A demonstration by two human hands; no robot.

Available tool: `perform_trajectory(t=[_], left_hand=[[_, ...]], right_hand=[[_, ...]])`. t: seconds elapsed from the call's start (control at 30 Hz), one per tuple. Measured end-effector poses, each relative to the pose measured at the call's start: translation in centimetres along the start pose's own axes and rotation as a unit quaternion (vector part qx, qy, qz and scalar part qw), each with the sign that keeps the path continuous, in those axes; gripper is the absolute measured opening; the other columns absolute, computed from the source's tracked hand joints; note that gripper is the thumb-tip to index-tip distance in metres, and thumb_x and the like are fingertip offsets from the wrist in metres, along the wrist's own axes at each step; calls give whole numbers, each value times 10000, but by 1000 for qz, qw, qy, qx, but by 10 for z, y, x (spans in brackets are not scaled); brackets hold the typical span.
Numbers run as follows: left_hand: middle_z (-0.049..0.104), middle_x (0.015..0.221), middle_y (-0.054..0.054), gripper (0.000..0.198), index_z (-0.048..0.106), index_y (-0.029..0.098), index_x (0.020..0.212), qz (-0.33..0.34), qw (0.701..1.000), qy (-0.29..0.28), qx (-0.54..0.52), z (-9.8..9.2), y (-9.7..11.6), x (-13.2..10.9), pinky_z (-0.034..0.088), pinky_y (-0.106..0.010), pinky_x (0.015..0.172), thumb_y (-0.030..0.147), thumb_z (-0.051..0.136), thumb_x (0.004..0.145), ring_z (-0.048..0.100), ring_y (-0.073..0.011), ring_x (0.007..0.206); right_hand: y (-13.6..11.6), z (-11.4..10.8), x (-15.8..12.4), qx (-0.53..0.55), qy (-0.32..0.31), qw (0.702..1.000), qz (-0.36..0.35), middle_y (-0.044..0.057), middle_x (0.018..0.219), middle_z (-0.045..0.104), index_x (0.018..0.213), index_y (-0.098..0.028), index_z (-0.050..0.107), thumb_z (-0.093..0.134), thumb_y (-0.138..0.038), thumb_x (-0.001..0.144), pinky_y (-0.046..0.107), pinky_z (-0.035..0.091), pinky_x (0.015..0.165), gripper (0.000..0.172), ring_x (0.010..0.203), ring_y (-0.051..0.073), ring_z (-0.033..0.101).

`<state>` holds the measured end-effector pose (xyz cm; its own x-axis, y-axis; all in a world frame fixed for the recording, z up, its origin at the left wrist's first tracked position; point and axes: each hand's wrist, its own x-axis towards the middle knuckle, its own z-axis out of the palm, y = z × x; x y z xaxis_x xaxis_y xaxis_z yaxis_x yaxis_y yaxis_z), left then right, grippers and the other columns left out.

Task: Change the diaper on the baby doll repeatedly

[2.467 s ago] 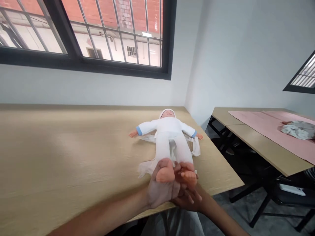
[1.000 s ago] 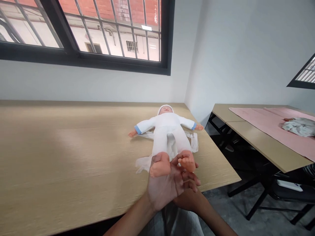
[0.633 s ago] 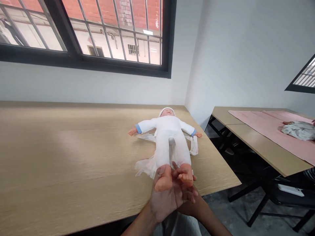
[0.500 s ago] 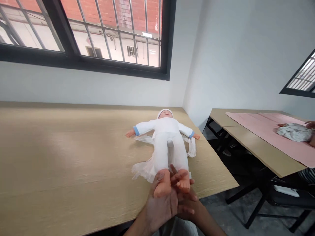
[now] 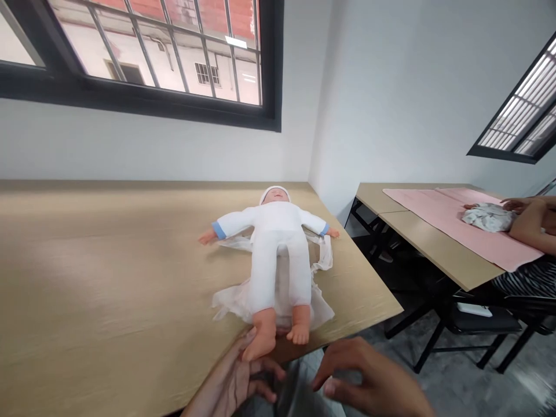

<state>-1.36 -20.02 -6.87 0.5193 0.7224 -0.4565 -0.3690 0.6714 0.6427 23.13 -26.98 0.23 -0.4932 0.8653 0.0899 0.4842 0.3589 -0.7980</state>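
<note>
A baby doll (image 5: pixel 282 223) in a white suit with blue cuffs and a white cap lies on its back on the wooden table (image 5: pixel 108 278). Its arms are spread and its bare feet point toward me at the front edge. Thin white fabric (image 5: pixel 230 298) is spread beneath it. My left hand (image 5: pixel 238 370) is palm up at the foot on the left, thumb against it, other fingers loosely bent and apart. Off the doll, my right hand (image 5: pixel 369 376) hovers past the table edge, its fingers bent with a gap to the thumb. Something dark grey and blurred shows between my hands.
At the right stands another table (image 5: pixel 428 246) with a pink mat (image 5: pixel 469 231), where a person's arm (image 5: pixel 536 223) is beside a bundle of patterned cloth (image 5: pixel 489 217). A black chair (image 5: pixel 482 321) holds a white object. Behind my table is a wall with a barred window.
My right hand has left the doll's feet and moved right, toward me. The legs now rest lower and straighter on the fabric. My left hand stays by one foot. The view has shifted right.
</note>
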Motion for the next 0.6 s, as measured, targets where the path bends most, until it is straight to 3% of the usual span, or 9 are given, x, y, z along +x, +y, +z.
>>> perform_trajectory(t=[0.07, 0.13, 0.2, 0.27, 0.37, 0.47, 0.53, 0.6], left_hand=[[683, 832, -99, 728, 458, 270, 1307, 66, 996, 46, 36, -5, 2, -2, 448, -358, 380, 539, 690, 671, 629, -282, 540], [669, 827, -71, 734, 434, 323, 1316, 119, 989, 67, 55, -4, 8, -9, 455, -361, 378, 544, 692, 666, 627, -285, 570], [651, 852, -60, 699, 461, 331, 1286, 190, 970, 105, 108, 2, 15, -16, 514, -382, 462, 532, 701, 661, 642, -302, 699], [634, 942, -64, 647, 527, 317, 1215, 260, 939, 150, 169, 12, 23, -19, 562, -419, 655, 471, 750, 627, 615, -336, 929], [581, 1123, -83, 573, 615, 270, 1092, 359, 855, 207, 311, 29, 32, -10, 433, -482, 997, 346, 815, 561, 450, -370, 1205], [507, 1256, -108, 537, 610, 228, 1146, 443, 717, 241, 481, 40, 37, 11, 287, -551, 1091, 299, 751, 632, 402, -365, 1254], [409, 1360, -108, 568, 536, 238, 1264, 437, 677, 237, 543, 42, 38, 24, 332, -525, 1070, 254, 664, 711, 402, -329, 1276], [324, 1408, -100, 631, 462, 268, 1341, 392, 678, 233, 576, 39, 39, 31, 432, -469, 994, 198, 609, 731, 473, -296, 1223]], right_hand=[[2, -13, 7, 16, 45, 999, 12, -2, 859, 714, 936, -254, 700, 498, -385, 932, 254, 513, 787, 242, 809, 144, 663], [7, -18, 24, -4, 103, 995, 5, 11, 872, 707, 929, -228, 688, 479, -364, 942, 270, 509, 788, 250, 826, 152, 656], [13, -16, 46, -61, 148, 987, -23, 31, 989, 701, 1008, -219, 666, 480, -311, 942, 310, 481, 900, 218, 973, 169, 635], [21, -9, 68, -138, 153, 976, -65, 40, 1124, 673, 1108, -220, 628, 470, -229, 935, 365, 373, 1061, 235, 1153, 172, 563], [33, 3, 94, -230, 121, 958, -118, 28, 1178, 656, 1184, -227, 577, 423, -148, 929, 414, 189, 1174, 309, 1210, 145, 528], [44, 12, 109, -272, 103, 947, -135, 14, 1122, 677, 1197, -211, 548, 400, -110, 919, 427, 164, 1188, 331, 1067, 132, 616], [49, 14, 114, -291, 106, 940, -145, 15, 1083, 688, 1188, -192, 539, 395, -83, 905, 429, 185, 1186, 336, 1002, 138, 643], [52, 13, 116, -312, 106, 931, -160, 26, 1065, 691, 1173, -180, 539, 404, -69, 893, 431, 205, 1184, 331, 1002, 151, 645]])
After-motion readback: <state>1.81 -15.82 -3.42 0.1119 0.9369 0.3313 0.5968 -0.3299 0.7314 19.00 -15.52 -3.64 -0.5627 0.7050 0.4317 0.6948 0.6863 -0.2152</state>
